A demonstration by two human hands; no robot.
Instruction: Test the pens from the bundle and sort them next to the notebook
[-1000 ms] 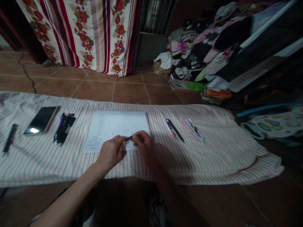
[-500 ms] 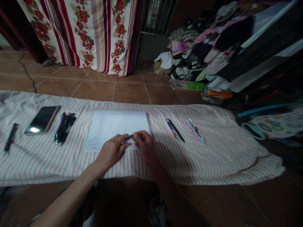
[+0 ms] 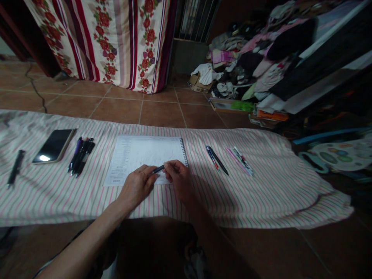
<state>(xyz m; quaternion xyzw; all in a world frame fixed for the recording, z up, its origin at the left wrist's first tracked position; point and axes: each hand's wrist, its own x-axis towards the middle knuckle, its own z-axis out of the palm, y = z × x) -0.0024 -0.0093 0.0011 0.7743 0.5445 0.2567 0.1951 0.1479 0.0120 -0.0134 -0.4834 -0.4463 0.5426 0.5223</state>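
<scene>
A dark pen (image 3: 158,169) is held between both hands, over the lower part of a spiral-bound notebook (image 3: 151,149). My left hand (image 3: 138,184) is closed on the pen's left end, with thumb and fingers pinching it. On its other end, my right hand (image 3: 178,176) grips with the fingertips. The notebook lies open to a pale page with printed text down its left side and faint marks in the middle. Its wire spiral runs along the right edge. The pen's tips are hidden by the fingers.
Left on the striped cloth (image 3: 261,197) lie a phone (image 3: 54,145), a bunch of several pens (image 3: 81,157) and a single black pen (image 3: 16,168). To the right are two pens (image 3: 217,159) and a group of slim pens (image 3: 240,161). Heaped clothes (image 3: 250,58) fill the back right.
The hands and the pen keep nearly the same pose. The whole scene shifts slightly to the right in the view.
</scene>
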